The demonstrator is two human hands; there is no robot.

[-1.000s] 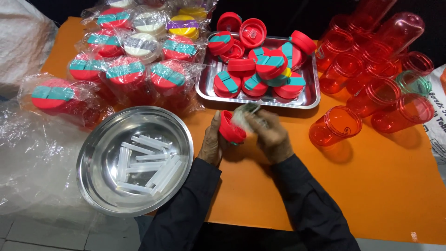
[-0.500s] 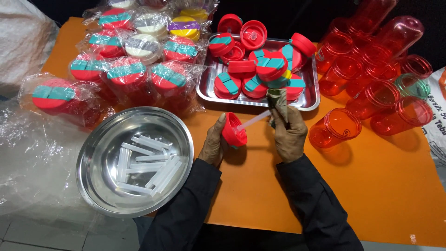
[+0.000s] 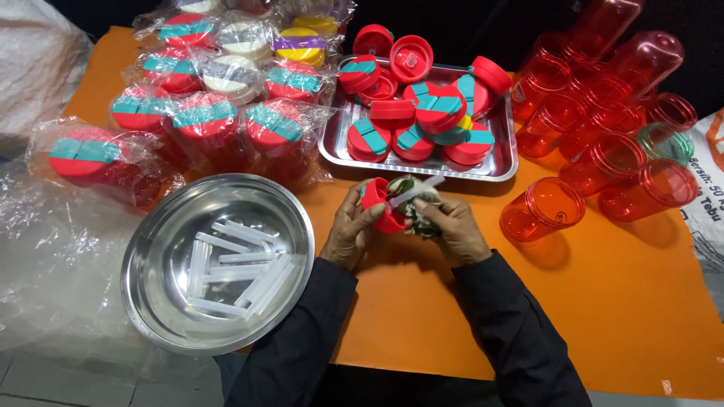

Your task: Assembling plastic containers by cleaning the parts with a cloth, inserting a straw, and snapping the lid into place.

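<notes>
My left hand (image 3: 348, 230) grips a red bottle lid (image 3: 379, 203) tilted on its side above the orange table (image 3: 641, 316). My right hand (image 3: 452, 230) holds a clear plastic straw (image 3: 416, 191) with its end at the lid, and also clutches a crumpled dark cloth (image 3: 419, 215). Both hands meet just in front of the rectangular steel tray (image 3: 501, 169), which is heaped with red lids with teal flaps (image 3: 422, 120).
A round steel bowl (image 3: 162, 301) at the left holds several clear straws (image 3: 234, 267). Red transparent cups (image 3: 603, 120) lie and stand at the right. Plastic-wrapped bottles with lids (image 3: 204, 113) crowd the back left. Clear plastic sheeting (image 3: 53, 249) covers the left edge.
My right hand had lifted toward the tray with the straw, then came back down to the lid. The straw's end now sits at the lid held in my left hand.
</notes>
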